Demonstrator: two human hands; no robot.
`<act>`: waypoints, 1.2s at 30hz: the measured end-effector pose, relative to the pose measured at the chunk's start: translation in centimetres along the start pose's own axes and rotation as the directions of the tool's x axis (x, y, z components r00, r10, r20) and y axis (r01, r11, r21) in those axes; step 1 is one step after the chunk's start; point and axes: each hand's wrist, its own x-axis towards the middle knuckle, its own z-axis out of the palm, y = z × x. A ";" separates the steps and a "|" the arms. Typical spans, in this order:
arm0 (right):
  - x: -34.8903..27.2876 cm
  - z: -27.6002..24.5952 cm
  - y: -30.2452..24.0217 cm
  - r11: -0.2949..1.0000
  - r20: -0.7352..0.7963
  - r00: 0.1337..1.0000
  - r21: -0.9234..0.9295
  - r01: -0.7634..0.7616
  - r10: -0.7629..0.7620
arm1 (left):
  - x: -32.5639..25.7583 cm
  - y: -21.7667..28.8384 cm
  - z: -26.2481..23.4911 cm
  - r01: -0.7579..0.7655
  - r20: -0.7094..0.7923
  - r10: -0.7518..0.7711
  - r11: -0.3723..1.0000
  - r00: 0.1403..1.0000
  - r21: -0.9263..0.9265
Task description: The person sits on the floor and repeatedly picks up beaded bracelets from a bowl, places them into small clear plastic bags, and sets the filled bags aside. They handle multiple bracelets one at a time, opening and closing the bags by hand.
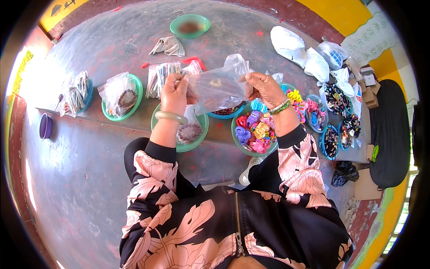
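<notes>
- Clear plastic bag (pixel 218 89): stretched out before me, between both hands.
- My left hand (pixel 174 93) pinches one side; my right hand (pixel 268 92) pinches the other.
- Pulling evenly and gently should, I think, spare the thin film.

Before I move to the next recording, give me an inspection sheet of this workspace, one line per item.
Surface: grey floor, marked with red specks.
Working items: clear plastic bag, stretched between both hands; nearby, colourful clips in one basin and a bagged bead bracelet in another.
Clutter: white bags, cardboard boxes and a black plastic bag at the right; crumpled cloth beyond the hands; purple bowl at the left.
Hands: left hand grips the bag's left edge; right hand pinches its right edge.
Cables: nothing seen.
Surroundings: yellow and maroon wall; bright light at the left.
</notes>
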 end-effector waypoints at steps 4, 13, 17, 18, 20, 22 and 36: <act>0.1 -0.1 0.3 0.997 -0.081 0.996 -0.070 0.037 -0.043 | 0.1 0.0 -0.3 -0.015 0.011 0.015 0.999 1.000 0.051; 0.6 0.3 1.7 0.998 -0.116 0.993 0.054 0.014 -0.007 | 0.0 -0.5 0.5 -0.469 -0.089 0.586 0.722 0.806 0.509; 0.4 2.9 1.7 1.000 -0.139 0.990 0.004 0.022 -0.021 | -1.5 -0.4 1.9 -0.581 0.085 0.597 0.723 0.797 0.374; 0.3 3.6 1.6 1.000 -0.140 0.990 -0.016 0.023 -0.025 | -1.7 -0.7 1.9 -0.617 0.164 0.602 0.704 0.781 0.351; 0.1 5.0 1.7 0.993 -0.140 0.986 -0.076 0.085 -0.095 | -2.2 -1.1 2.2 -0.517 0.252 0.454 0.785 0.855 0.340; -0.1 6.1 1.8 0.984 -0.153 0.977 -0.121 0.133 -0.151 | -2.5 -1.7 3.1 -0.283 0.287 0.212 0.930 0.934 0.234; 0.2 8.1 3.0 0.351 0.032 0.731 -0.862 0.365 -0.682 | -2.0 -2.6 3.1 -0.028 0.202 0.005 0.993 0.979 0.114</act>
